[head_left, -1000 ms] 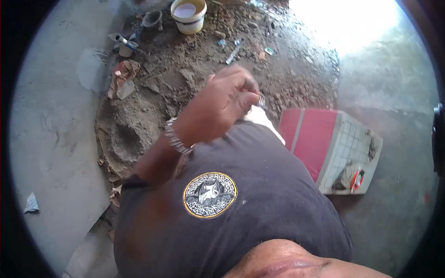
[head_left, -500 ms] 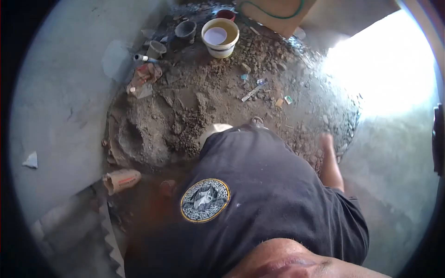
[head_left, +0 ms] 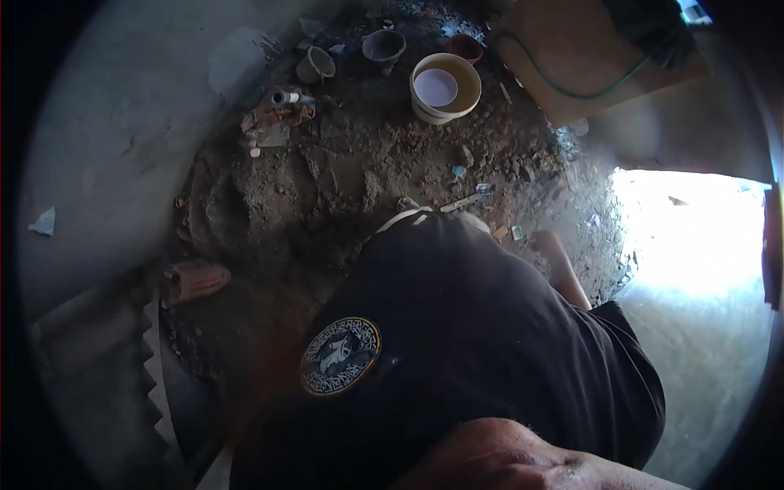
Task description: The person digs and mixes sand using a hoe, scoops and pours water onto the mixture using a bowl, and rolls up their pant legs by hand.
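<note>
My right hand (head_left: 545,242) hangs low beside my dark T-shirt (head_left: 474,327), over the rubble-strewn dirt floor. Blur hides its fingers, and I cannot make out anything in it. Close by on the ground lie a small green-and-white packet (head_left: 517,233) and a tan scrap (head_left: 500,233). A pale, flat strip (head_left: 461,202) lies a little farther off. My left hand does not show; a reddish-brown blur covers the area left of my shirt.
A white bucket (head_left: 445,115) holds a pale round thing or liquid. Dark buckets (head_left: 384,49) stand behind it. A torn paper bag (head_left: 196,281) lies left, near a zigzag-edged strip (head_left: 155,376). A brown panel (head_left: 572,69) with a green hose (head_left: 563,91) is at upper right.
The view has shifted, so the bucket sits farther right and more of the panel and bright opening shows. My right hand appears nearer my shirt. The picture is darker.
</note>
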The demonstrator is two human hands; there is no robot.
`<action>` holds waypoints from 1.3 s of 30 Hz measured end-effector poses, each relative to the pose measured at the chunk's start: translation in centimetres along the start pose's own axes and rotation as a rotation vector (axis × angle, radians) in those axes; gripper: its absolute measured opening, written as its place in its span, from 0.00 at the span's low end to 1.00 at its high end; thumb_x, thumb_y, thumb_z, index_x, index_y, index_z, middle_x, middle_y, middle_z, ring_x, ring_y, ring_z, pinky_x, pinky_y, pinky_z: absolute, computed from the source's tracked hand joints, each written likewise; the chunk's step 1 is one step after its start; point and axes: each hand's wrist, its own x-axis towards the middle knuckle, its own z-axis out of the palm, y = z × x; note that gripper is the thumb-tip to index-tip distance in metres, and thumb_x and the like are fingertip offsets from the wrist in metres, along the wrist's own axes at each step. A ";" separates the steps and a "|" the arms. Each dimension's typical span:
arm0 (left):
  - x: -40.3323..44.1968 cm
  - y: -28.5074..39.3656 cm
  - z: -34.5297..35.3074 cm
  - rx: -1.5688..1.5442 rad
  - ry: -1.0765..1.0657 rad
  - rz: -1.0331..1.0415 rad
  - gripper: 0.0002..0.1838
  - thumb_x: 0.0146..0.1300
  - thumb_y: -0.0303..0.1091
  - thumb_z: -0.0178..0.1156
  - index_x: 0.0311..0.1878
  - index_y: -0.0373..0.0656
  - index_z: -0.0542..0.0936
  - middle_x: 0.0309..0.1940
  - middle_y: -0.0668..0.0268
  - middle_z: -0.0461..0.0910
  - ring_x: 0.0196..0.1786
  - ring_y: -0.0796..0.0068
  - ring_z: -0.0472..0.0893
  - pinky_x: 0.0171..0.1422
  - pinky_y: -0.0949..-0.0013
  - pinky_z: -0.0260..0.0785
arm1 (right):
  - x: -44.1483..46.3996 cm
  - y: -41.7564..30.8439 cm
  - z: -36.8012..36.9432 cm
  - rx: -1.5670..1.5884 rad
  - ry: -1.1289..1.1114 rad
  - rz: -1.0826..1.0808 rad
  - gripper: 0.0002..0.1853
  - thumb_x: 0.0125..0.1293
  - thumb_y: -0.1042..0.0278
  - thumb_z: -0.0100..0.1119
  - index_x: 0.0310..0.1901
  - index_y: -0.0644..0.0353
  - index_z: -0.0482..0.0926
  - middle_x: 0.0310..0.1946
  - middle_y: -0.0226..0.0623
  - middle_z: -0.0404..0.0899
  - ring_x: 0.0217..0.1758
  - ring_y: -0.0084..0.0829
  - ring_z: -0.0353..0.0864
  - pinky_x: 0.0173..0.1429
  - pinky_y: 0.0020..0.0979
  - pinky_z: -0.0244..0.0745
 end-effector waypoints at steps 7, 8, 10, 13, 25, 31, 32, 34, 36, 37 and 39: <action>5.0 14.9 -23.2 -0.356 0.499 0.397 0.11 0.64 0.36 0.48 0.29 0.42 0.72 0.20 0.71 0.69 0.24 0.79 0.70 0.29 0.71 0.63 | 0.6 -8.3 -1.3 -0.018 -0.350 -0.007 0.07 0.47 0.63 0.58 0.24 0.57 0.76 0.22 0.38 0.78 0.30 0.40 0.79 0.33 0.37 0.72; 6.7 17.1 -27.3 -0.450 0.569 0.530 0.11 0.65 0.38 0.49 0.30 0.42 0.73 0.20 0.72 0.70 0.24 0.81 0.69 0.30 0.72 0.62 | 1.0 -11.4 -3.0 -0.020 -0.281 0.065 0.07 0.47 0.63 0.58 0.24 0.58 0.77 0.22 0.38 0.78 0.30 0.40 0.80 0.34 0.37 0.73; 10.3 21.8 -34.7 -0.202 0.885 0.622 0.13 0.64 0.41 0.53 0.36 0.39 0.74 0.29 0.67 0.75 0.32 0.77 0.75 0.39 0.71 0.67 | 4.8 -13.0 -5.1 -0.048 -0.232 0.129 0.08 0.47 0.63 0.58 0.25 0.58 0.77 0.21 0.39 0.79 0.30 0.40 0.80 0.34 0.36 0.73; 12.9 29.6 -39.8 -0.437 0.891 0.592 0.24 0.62 0.46 0.52 0.50 0.33 0.74 0.47 0.49 0.76 0.53 0.57 0.74 0.56 0.63 0.65 | 14.2 -14.4 -7.9 -0.606 -0.472 -0.511 0.09 0.48 0.63 0.58 0.26 0.59 0.79 0.23 0.41 0.80 0.29 0.41 0.81 0.34 0.37 0.75; 19.8 37.5 -40.2 -0.181 1.157 0.145 0.11 0.59 0.35 0.58 0.37 0.36 0.80 0.28 0.60 0.81 0.31 0.70 0.80 0.36 0.70 0.71 | 66.4 -44.6 -2.9 -0.075 -0.119 -0.311 0.20 0.58 0.50 0.55 0.36 0.62 0.79 0.34 0.52 0.79 0.43 0.51 0.77 0.49 0.44 0.70; 21.6 37.5 -40.4 -0.089 1.353 0.062 0.12 0.61 0.31 0.50 0.40 0.32 0.76 0.39 0.55 0.78 0.44 0.62 0.76 0.52 0.61 0.67 | 89.0 -47.6 7.5 -0.027 0.056 -0.036 0.32 0.57 0.41 0.55 0.42 0.71 0.75 0.34 0.54 0.79 0.41 0.49 0.78 0.46 0.43 0.71; 21.6 36.9 -40.8 -0.082 1.322 0.047 0.13 0.61 0.33 0.49 0.41 0.32 0.76 0.41 0.55 0.77 0.47 0.61 0.75 0.55 0.60 0.64 | 91.9 -47.2 8.7 0.000 0.061 0.173 0.37 0.57 0.38 0.55 0.41 0.76 0.74 0.31 0.52 0.80 0.39 0.46 0.80 0.43 0.42 0.73; 21.6 36.4 -41.0 -0.097 1.296 0.001 0.16 0.62 0.36 0.48 0.42 0.32 0.75 0.44 0.55 0.76 0.50 0.61 0.73 0.59 0.58 0.61 | 92.8 -50.4 8.5 0.185 0.173 0.384 0.40 0.59 0.39 0.54 0.50 0.80 0.67 0.31 0.48 0.80 0.36 0.40 0.81 0.37 0.39 0.74; 21.9 37.6 -41.8 -0.074 1.291 -0.080 0.19 0.62 0.43 0.50 0.40 0.32 0.75 0.44 0.52 0.74 0.51 0.58 0.72 0.59 0.58 0.60 | 97.9 -47.4 9.9 0.047 0.053 0.302 0.36 0.60 0.45 0.55 0.53 0.76 0.64 0.31 0.47 0.80 0.35 0.39 0.81 0.35 0.39 0.75; 22.3 37.6 -42.2 -0.065 1.284 -0.086 0.19 0.62 0.43 0.50 0.40 0.32 0.75 0.44 0.52 0.74 0.51 0.58 0.72 0.59 0.58 0.60 | 101.2 -45.0 10.9 -0.011 -0.006 0.271 0.34 0.61 0.48 0.55 0.55 0.74 0.63 0.32 0.47 0.80 0.35 0.39 0.81 0.34 0.38 0.75; 22.3 37.4 -43.4 -0.081 1.288 -0.127 0.20 0.63 0.44 0.49 0.40 0.31 0.74 0.45 0.52 0.74 0.51 0.57 0.71 0.59 0.58 0.60 | 104.6 -42.7 11.8 -0.079 -0.119 0.179 0.31 0.62 0.51 0.55 0.54 0.72 0.64 0.32 0.47 0.79 0.34 0.38 0.80 0.34 0.38 0.74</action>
